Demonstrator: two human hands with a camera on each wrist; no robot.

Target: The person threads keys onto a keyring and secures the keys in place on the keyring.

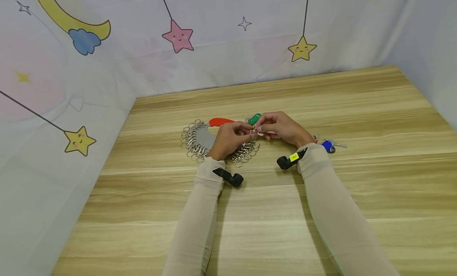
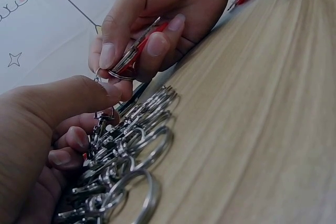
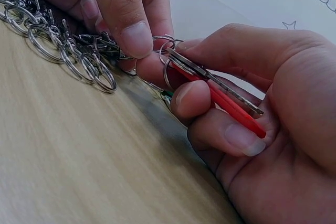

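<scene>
In the head view my left hand (image 1: pixel 230 139) and right hand (image 1: pixel 283 129) meet at the middle of the table. Between thumb and forefinger, the left pinches a silver split key ring (image 3: pixel 164 38). The right grips a metal key (image 3: pixel 236 94) together with a red key tag (image 3: pixel 233 109), thumb on one side and curled fingers on the other. A small ring (image 3: pixel 167 74) at the tag's end touches or overlaps the pinched ring; whether they are linked is unclear. Under the left hand lie several swivel clasps with rings (image 2: pixel 152 148), fanned around a grey plate (image 1: pixel 205 138).
A red handle (image 1: pixel 219 121) extends from the grey plate behind the left hand. The green key tag (image 1: pixel 254 119) lies just beyond the fingertips. Right of the right wrist are a blue key tag (image 1: pixel 326 145) and a loose key (image 1: pixel 339 144) on the wooden table (image 1: pixel 264 220).
</scene>
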